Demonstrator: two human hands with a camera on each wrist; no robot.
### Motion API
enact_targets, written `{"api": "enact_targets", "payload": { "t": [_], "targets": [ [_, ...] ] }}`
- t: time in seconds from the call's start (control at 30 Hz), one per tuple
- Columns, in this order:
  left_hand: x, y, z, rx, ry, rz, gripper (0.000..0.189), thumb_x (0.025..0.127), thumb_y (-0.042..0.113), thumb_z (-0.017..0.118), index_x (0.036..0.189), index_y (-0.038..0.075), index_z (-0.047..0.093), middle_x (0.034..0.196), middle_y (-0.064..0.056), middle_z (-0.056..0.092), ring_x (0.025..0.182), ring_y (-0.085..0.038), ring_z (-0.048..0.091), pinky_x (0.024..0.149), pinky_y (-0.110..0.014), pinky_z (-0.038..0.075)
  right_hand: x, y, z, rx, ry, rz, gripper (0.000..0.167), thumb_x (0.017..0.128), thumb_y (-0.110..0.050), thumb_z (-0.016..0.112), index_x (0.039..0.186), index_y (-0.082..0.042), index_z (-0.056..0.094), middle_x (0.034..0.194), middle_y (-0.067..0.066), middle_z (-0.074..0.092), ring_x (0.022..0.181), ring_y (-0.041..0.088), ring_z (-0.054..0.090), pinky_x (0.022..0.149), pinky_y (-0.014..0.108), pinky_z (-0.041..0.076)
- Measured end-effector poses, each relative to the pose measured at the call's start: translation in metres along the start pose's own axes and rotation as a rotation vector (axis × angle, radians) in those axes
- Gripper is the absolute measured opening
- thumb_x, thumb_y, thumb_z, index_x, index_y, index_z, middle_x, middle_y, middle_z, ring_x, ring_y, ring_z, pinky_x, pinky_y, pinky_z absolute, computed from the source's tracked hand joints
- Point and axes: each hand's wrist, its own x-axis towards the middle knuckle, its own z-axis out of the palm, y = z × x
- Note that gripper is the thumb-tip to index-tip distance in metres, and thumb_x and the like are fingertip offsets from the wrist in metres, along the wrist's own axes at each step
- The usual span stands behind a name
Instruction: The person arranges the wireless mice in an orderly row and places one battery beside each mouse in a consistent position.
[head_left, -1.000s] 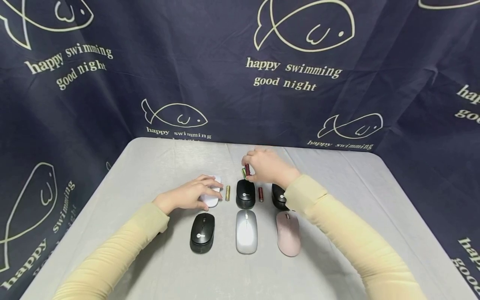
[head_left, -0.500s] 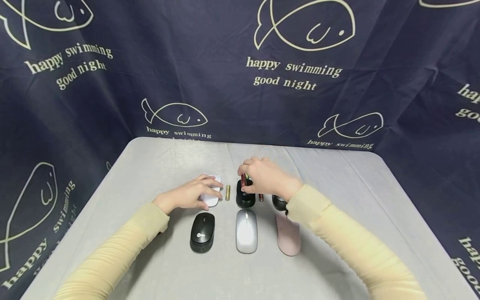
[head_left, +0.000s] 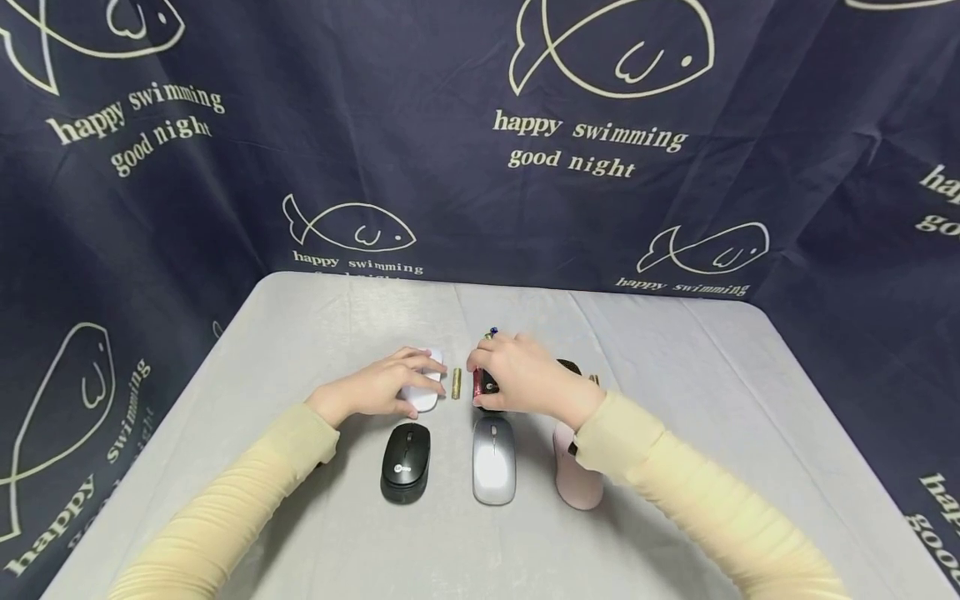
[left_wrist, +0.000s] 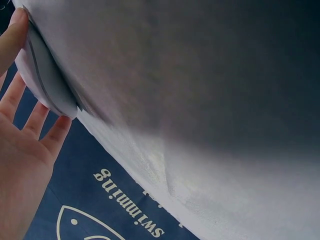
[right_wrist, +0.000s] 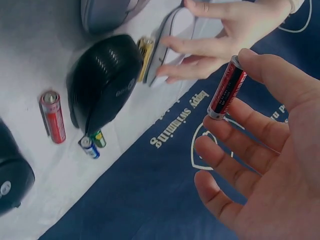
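My left hand (head_left: 371, 388) lies over a white computer mouse (head_left: 422, 400), thumb on one side and fingertips on the other. The left wrist view shows the same mouse (left_wrist: 47, 75) gripped at its edges. My right hand (head_left: 532, 377) pinches a red and black battery (right_wrist: 226, 89) by its ends between thumb and index finger, the other fingers spread. It is held above the table, over the left side of a black mouse (right_wrist: 105, 82) that it partly hides in the head view. A gold battery (head_left: 457, 384) lies between that black mouse and the white one.
Beside the black mouse lies another red battery (right_wrist: 53, 119); behind it are a blue battery (right_wrist: 89, 148) and a green one (right_wrist: 99, 138). Nearer me sit a black mouse (head_left: 405, 463), a silver mouse (head_left: 493, 463) and a pink mouse (head_left: 578, 477). My right arm partly covers another black mouse (right_wrist: 12, 172).
The right hand has come toward me and slightly left, carrying the red battery from behind the middle black mouse to its left side. Small batteries behind that mouse now show. The left hand stays put.
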Motion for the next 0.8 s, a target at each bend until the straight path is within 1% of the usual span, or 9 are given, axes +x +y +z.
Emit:
{"api": "enact_targets", "payload": {
  "t": [0.23,0.47,0.63,0.8],
  "targets": [
    [0.0,0.0,-0.001,-0.008,-0.005,0.005,0.05,0.069,0.02,0.08,0.116,0.021,0.067,0.138,-0.006,0.051,0.133,-0.039,0.033,0.111,-0.05,0.028,-0.005,-0.01,0.004,0.043,-0.005,-0.033,0.035,0.076,-0.041,0.074,0.1,-0.018,0.065,0.099,-0.004,0.064,0.097,0.018,0.059,0.075,0.04,0.048],
    [0.0,0.0,-0.003,-0.014,0.0,0.015,0.049,0.069,0.02,0.08,0.116,0.019,0.067,0.137,-0.009,0.051,0.132,-0.042,0.034,0.11,-0.052,0.028,-0.007,-0.021,0.008,0.042,0.001,-0.078,0.036,0.077,-0.042,0.073,0.103,-0.018,0.065,0.1,-0.005,0.064,0.099,0.017,0.058,0.081,0.039,0.047],
    [0.0,-0.001,-0.003,-0.004,-0.005,0.016,0.049,0.069,0.021,0.08,0.117,0.019,0.067,0.138,-0.008,0.051,0.133,-0.041,0.034,0.111,-0.052,0.028,-0.011,-0.027,0.017,0.025,0.011,-0.103,0.036,0.077,-0.044,0.071,0.103,-0.019,0.064,0.101,-0.006,0.063,0.095,0.015,0.056,0.077,0.035,0.046],
    [0.001,-0.002,-0.001,0.002,-0.006,0.019,0.05,0.069,0.022,0.08,0.117,0.02,0.067,0.138,-0.007,0.05,0.133,-0.041,0.034,0.111,-0.052,0.027,-0.014,-0.034,0.027,-0.015,0.009,-0.124,0.037,0.078,-0.047,0.07,0.101,-0.02,0.064,0.101,-0.006,0.063,0.093,0.014,0.056,0.073,0.032,0.045]
  ]
}}
